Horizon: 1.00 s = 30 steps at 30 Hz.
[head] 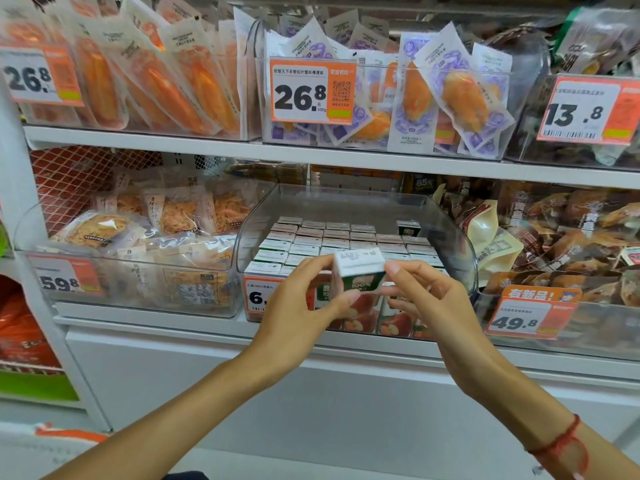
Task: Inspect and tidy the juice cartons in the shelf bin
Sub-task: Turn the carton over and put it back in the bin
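Note:
A small juice carton (358, 271) with a white top and a green band is held up in front of the clear shelf bin (446, 220). My left hand (298, 303) pinches its left side between thumb and fingers. From the other side, my right hand (426, 296) pinches it with thumb and fingertips. Several rows of the same cartons (332, 237) stand upright in the bin, packed tightly, with one darker carton (408, 228) at the back right. An orange price tag (256, 296) on the bin's front is partly hidden by my left hand.
A clear bin of shredded snack packs (138, 244) stands to the left, and a bin of brown pouches (561, 244) to the right. The upper shelf (311, 154) overhangs closely, carrying bins of orange snack packets (415, 98). White shelf fronts lie below.

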Each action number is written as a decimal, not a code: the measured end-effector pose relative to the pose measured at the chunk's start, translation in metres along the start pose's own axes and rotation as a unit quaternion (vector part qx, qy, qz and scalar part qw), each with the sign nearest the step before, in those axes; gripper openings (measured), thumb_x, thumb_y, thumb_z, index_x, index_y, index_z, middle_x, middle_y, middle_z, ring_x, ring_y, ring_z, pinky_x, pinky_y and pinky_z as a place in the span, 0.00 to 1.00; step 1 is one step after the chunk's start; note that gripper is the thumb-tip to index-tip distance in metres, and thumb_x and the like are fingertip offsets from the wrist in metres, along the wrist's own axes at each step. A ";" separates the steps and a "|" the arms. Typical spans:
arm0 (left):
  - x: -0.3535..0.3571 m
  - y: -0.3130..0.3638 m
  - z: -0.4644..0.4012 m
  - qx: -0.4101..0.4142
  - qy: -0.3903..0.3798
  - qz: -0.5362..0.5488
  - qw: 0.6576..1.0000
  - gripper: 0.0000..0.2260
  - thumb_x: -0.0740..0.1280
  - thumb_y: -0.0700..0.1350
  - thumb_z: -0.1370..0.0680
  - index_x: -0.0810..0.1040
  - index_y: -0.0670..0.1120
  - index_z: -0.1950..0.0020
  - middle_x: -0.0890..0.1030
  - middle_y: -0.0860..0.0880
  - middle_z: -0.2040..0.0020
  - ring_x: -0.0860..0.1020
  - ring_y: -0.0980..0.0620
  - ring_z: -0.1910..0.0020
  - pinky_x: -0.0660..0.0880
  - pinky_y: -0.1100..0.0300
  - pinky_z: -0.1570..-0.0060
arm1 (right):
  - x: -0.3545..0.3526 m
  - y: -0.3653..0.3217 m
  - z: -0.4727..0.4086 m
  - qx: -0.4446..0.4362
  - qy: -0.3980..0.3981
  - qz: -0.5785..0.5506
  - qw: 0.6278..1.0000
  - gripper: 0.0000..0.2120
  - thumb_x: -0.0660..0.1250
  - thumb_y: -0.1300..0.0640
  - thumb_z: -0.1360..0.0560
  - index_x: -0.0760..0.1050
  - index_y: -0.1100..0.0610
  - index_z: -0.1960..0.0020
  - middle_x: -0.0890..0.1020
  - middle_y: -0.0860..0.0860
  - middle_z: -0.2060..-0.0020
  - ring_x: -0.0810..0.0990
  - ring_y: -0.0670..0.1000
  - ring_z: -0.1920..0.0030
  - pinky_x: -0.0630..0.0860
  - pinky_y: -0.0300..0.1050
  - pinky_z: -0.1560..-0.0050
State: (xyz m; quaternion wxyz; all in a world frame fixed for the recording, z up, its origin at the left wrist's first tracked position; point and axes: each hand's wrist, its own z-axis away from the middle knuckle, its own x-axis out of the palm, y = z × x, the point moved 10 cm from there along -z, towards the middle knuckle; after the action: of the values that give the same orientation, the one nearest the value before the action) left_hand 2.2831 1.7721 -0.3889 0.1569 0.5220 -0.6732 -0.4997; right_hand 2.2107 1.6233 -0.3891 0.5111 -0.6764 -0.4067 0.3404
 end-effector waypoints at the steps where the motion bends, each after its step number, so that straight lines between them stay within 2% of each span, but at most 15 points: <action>1: 0.003 -0.007 -0.001 -0.034 -0.014 0.059 0.998 0.15 0.70 0.46 0.23 0.75 0.56 0.37 0.81 0.59 0.42 0.78 0.62 0.43 0.76 0.68 0.48 | 0.002 -0.002 0.000 -0.009 -0.013 0.013 1.000 0.12 0.69 0.42 0.33 0.83 0.45 0.53 0.85 0.42 0.55 0.83 0.41 0.52 0.79 0.33 0.59; 3: 0.004 -0.017 0.000 -0.090 -0.016 0.143 0.986 0.14 0.68 0.49 0.22 0.74 0.56 0.37 0.83 0.56 0.43 0.81 0.61 0.47 0.79 0.67 0.53 | 0.010 -0.008 0.002 -0.049 -0.045 0.063 0.996 0.12 0.68 0.44 0.31 0.81 0.39 0.49 0.83 0.39 0.51 0.82 0.39 0.50 0.79 0.33 0.58; 6: 0.000 -0.029 0.002 -0.147 0.007 0.221 0.964 0.18 0.66 0.51 0.22 0.69 0.60 0.33 0.85 0.52 0.46 0.84 0.55 0.50 0.81 0.62 0.56 | 0.029 -0.015 0.010 -0.134 -0.109 0.177 0.969 0.21 0.67 0.47 0.27 0.71 0.35 0.35 0.74 0.32 0.41 0.75 0.36 0.41 0.77 0.32 0.50; 8: -0.004 -0.035 0.002 -0.165 0.028 0.261 0.951 0.18 0.66 0.51 0.22 0.68 0.63 0.33 0.85 0.51 0.48 0.85 0.53 0.51 0.81 0.61 0.57 | 0.041 -0.013 0.016 -0.163 -0.155 0.211 0.951 0.27 0.67 0.52 0.24 0.64 0.36 0.29 0.68 0.28 0.36 0.71 0.35 0.36 0.77 0.32 0.48; 10: -0.008 -0.040 0.002 -0.181 0.037 0.285 0.941 0.17 0.66 0.52 0.22 0.70 0.61 0.34 0.85 0.50 0.46 0.85 0.52 0.50 0.82 0.59 0.56 | 0.048 -0.013 0.019 -0.178 -0.177 0.221 0.942 0.28 0.66 0.52 0.23 0.62 0.39 0.26 0.66 0.29 0.32 0.68 0.35 0.34 0.77 0.32 0.49; 12: -0.008 -0.043 0.003 -0.195 0.025 0.289 0.937 0.14 0.66 0.53 0.22 0.72 0.60 0.37 0.85 0.50 0.48 0.85 0.53 0.52 0.81 0.62 0.58 | 0.046 -0.018 0.017 -0.191 -0.153 0.225 0.943 0.25 0.64 0.48 0.25 0.66 0.40 0.28 0.70 0.31 0.33 0.71 0.36 0.36 0.77 0.31 0.52; 15: -0.004 -0.045 0.007 -0.212 -0.002 0.291 0.933 0.11 0.67 0.51 0.22 0.74 0.58 0.39 0.86 0.49 0.50 0.85 0.52 0.52 0.80 0.64 0.61 | 0.038 -0.022 0.013 -0.191 -0.112 0.238 0.946 0.22 0.66 0.47 0.27 0.72 0.40 0.33 0.77 0.35 0.38 0.77 0.39 0.40 0.79 0.35 0.49; 18: -0.005 -0.048 0.006 -0.215 0.002 0.276 0.937 0.13 0.67 0.50 0.21 0.75 0.55 0.37 0.85 0.48 0.46 0.85 0.52 0.50 0.81 0.62 0.58 | 0.036 -0.019 0.011 -0.169 -0.114 0.203 0.958 0.21 0.67 0.48 0.27 0.74 0.41 0.35 0.79 0.36 0.41 0.79 0.37 0.43 0.79 0.33 0.49; 21: -0.004 -0.042 0.003 -0.198 -0.019 0.240 0.950 0.17 0.68 0.51 0.23 0.76 0.54 0.35 0.82 0.50 0.41 0.83 0.54 0.47 0.81 0.61 0.54 | 0.032 -0.014 0.008 -0.136 -0.106 0.137 0.975 0.19 0.67 0.50 0.28 0.77 0.44 0.38 0.83 0.41 0.45 0.82 0.40 0.46 0.81 0.37 0.50; 23: 0.001 -0.036 0.004 -0.196 -0.054 0.242 0.949 0.22 0.70 0.54 0.27 0.76 0.56 0.34 0.82 0.52 0.40 0.83 0.54 0.45 0.81 0.58 0.50 | 0.028 -0.016 0.005 -0.125 -0.093 0.080 0.985 0.15 0.67 0.52 0.28 0.79 0.45 0.41 0.85 0.40 0.49 0.83 0.41 0.48 0.80 0.35 0.53; 26: 0.003 -0.033 0.006 -0.210 -0.074 0.215 0.951 0.37 0.74 0.61 0.36 0.71 0.56 0.28 0.77 0.54 0.34 0.79 0.54 0.39 0.80 0.52 0.43 | 0.017 -0.018 0.000 -0.106 -0.060 0.027 0.992 0.12 0.67 0.54 0.26 0.81 0.46 0.45 0.85 0.39 0.51 0.83 0.41 0.49 0.79 0.32 0.56; 28: 0.003 -0.033 0.005 -0.217 -0.060 0.194 0.955 0.45 0.77 0.63 0.41 0.69 0.55 0.27 0.77 0.52 0.34 0.80 0.54 0.41 0.80 0.53 0.44 | 0.012 -0.015 -0.003 -0.086 -0.044 0.025 0.995 0.11 0.67 0.52 0.27 0.81 0.46 0.45 0.86 0.40 0.53 0.84 0.41 0.50 0.79 0.32 0.56; 30: 0.001 -0.036 0.005 -0.227 -0.040 0.181 0.956 0.47 0.80 0.66 0.43 0.71 0.52 0.28 0.80 0.50 0.38 0.81 0.54 0.43 0.81 0.54 0.46 | 0.010 -0.012 -0.003 -0.064 -0.034 0.037 0.997 0.11 0.69 0.49 0.29 0.82 0.46 0.47 0.86 0.41 0.54 0.85 0.43 0.52 0.79 0.33 0.57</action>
State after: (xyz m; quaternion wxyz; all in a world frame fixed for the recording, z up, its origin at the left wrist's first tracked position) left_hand 2.2985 1.7747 -0.4212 0.3321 0.3218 -0.6312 -0.6227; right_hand 2.2155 1.6325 -0.3773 0.4397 -0.7101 -0.4196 0.3554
